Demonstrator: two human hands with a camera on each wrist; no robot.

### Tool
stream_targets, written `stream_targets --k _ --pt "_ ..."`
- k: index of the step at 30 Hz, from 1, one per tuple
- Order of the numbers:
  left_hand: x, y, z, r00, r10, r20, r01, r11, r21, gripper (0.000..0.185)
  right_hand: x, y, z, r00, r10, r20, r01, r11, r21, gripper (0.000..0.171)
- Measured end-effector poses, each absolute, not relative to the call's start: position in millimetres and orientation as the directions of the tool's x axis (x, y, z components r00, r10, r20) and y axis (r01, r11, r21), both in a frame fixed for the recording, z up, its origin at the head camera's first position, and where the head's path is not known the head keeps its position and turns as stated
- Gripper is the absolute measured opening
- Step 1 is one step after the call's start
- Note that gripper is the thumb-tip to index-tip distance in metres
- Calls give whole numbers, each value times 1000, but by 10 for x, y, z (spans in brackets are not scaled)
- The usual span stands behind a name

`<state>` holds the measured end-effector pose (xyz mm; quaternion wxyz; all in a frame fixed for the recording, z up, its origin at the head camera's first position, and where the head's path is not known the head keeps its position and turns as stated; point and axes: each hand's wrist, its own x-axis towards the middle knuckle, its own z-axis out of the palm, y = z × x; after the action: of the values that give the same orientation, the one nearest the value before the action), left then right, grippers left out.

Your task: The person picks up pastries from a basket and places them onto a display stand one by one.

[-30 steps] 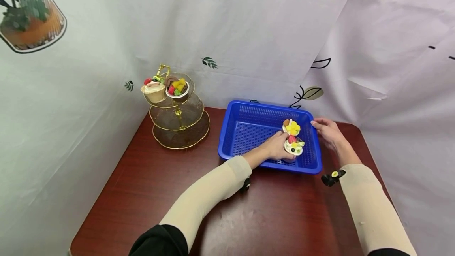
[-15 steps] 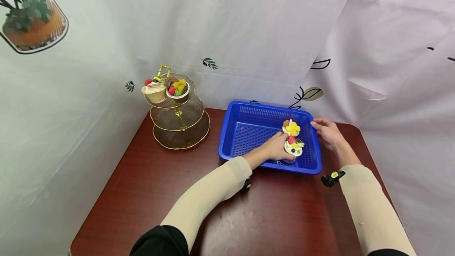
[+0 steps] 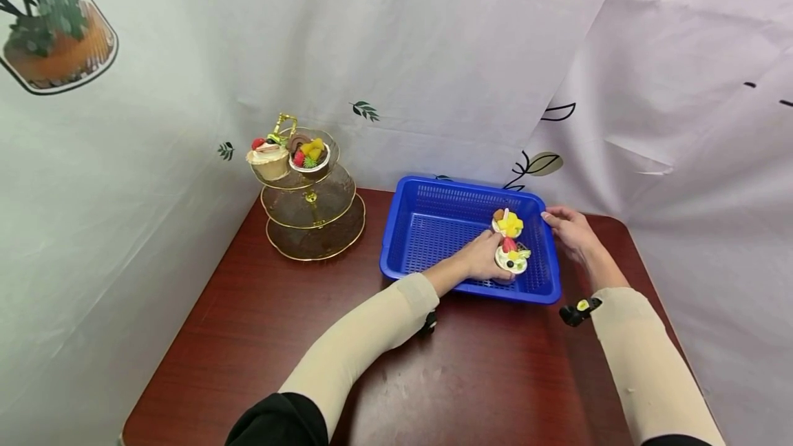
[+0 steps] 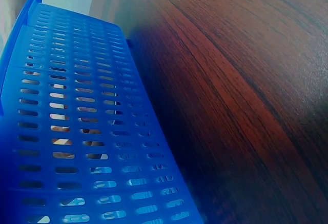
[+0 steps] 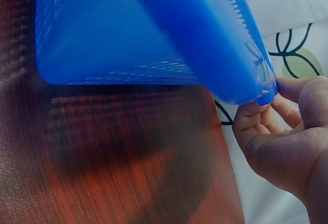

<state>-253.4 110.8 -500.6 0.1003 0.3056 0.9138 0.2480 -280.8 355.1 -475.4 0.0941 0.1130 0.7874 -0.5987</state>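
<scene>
Inside the blue plastic basket (image 3: 427,181), my left hand (image 3: 482,257) grips a cupcake (image 3: 511,260) topped with white cream, a strawberry and fruit pieces. Just behind it in the basket sits another cupcake (image 3: 508,223) with yellow fruit chunks. My right hand (image 3: 575,234) pinches the basket's rim at the far right corner; the right wrist view shows that hand (image 5: 287,131) with thumb and fingers on the rim. In the left wrist view the slotted basket wall (image 4: 77,106) hides most of the left hand and the cupcake.
A three-tier gold-rimmed stand (image 3: 316,226) is at the table's back left. Its top tier holds a cream cupcake (image 3: 269,160) and a chocolate cupcake (image 3: 310,155) with fruit. The reddish-brown wooden table (image 3: 297,336) ends at the hanging white cloth (image 3: 434,88) behind.
</scene>
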Motion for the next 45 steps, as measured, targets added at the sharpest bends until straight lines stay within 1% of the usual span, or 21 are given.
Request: stream_targets --k 7,15,25,28,33,42,45 --pt "-2550 1117 -5023 -785 619 -29 517 679 521 83 -2805 3557 -4761 -958 67 -279 286 265 -921 53" --pt "-2566 1125 -5043 -779 627 -28 526 677 514 85 -2808 3562 -4771 -958 56 -280 285 262 -922 54" --pt "-2567 1116 -5043 -777 629 -16 534 672 513 81 -2780 3550 -4751 -959 61 -276 282 280 -918 54" --pt "-2570 1117 -5036 -776 630 -13 537 672 511 79 -2776 3553 -4743 -960 58 -273 278 273 -921 52" --pt "-2570 1116 -5031 -779 627 -10 535 673 510 81 -2792 3568 -4757 -959 62 -278 285 253 -925 49" --pt "-2589 1108 -5055 -765 644 2 555 658 510 78 -2797 3553 -4771 -956 68 -287 294 252 -922 56" --pt "-2588 1097 -5047 -762 647 15 555 642 530 78 -2789 3543 -4756 -957 70 -280 289 259 -922 55"
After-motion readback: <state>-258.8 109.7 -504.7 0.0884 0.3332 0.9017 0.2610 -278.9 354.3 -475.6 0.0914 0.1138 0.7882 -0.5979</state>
